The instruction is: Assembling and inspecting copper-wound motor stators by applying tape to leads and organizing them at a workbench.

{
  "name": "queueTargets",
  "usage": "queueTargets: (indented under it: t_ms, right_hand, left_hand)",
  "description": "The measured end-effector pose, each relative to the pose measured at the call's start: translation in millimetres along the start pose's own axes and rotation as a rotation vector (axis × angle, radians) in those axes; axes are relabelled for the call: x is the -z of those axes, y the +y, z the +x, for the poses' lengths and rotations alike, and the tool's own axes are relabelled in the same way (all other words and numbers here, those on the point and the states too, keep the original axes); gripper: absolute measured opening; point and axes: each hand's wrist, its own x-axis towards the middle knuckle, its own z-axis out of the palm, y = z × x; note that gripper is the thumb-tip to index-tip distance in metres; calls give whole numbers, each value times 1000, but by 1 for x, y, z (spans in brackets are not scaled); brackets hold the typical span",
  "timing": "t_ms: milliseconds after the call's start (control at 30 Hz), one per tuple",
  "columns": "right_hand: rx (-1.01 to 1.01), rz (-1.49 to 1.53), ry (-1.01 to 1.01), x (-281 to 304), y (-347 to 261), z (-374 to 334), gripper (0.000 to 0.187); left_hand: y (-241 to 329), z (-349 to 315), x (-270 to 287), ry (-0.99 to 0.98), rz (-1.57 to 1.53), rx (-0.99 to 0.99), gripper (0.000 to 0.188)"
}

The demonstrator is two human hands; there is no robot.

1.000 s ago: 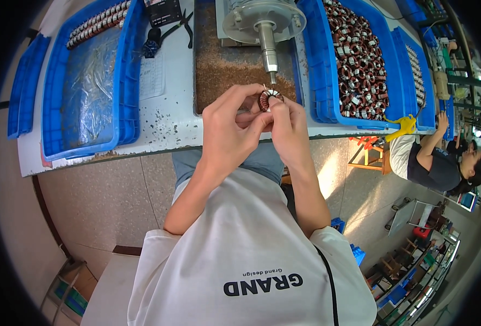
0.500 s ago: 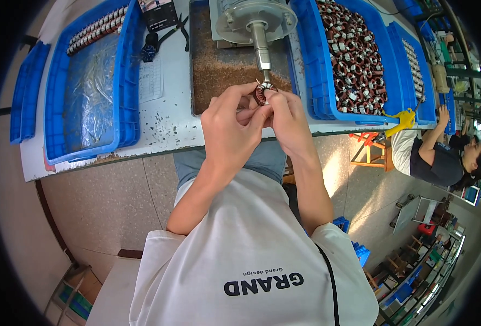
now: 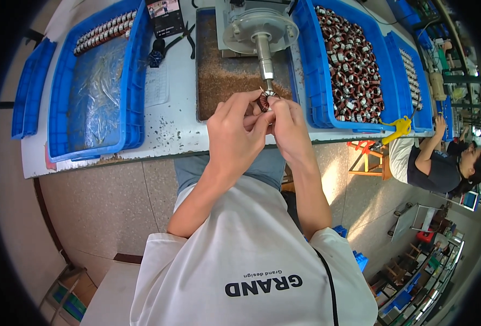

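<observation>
Between my two hands is a small toroidal coil (image 3: pixel 266 100), a ring wound with dark red-brown wire with white patches. My left hand (image 3: pixel 234 127) pinches it from the left, my right hand (image 3: pixel 289 126) from the right, and the fingertips hide much of it. A short wire end sticks up at the coil's upper left. The coil is at the tip of a metal spindle (image 3: pixel 264 57), which points toward me from a machine with a round clear disc (image 3: pixel 240 38); whether they touch I cannot tell.
A brown-dusted tray (image 3: pixel 201 87) lies beneath the machine. Blue crates stand left (image 3: pixel 126 108) and right (image 3: pixel 315 92), the right one full of coils (image 3: pixel 354 65). Pliers (image 3: pixel 189 39) and a wristwatch-like item (image 3: pixel 156 54) lie left of the tray. A co-worker (image 3: pixel 441 163) sits at the far right.
The whole view has shifted slightly, with table items appearing a little lower and to the right. My hands keep the coil at the spindle tip; the fingers have moved only slightly.
</observation>
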Motion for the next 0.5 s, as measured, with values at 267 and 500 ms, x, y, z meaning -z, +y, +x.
queueTargets:
  t_ms: [267, 500]
  right_hand:
    - [18, -33, -6, 3, 6, -1, 29]
    - [19, -26, -4, 1, -1, 1, 29]
  left_hand:
    - [0, -3, 0, 4, -27, 29, 38]
    - [-1, 3, 0, -21, -13, 15, 38]
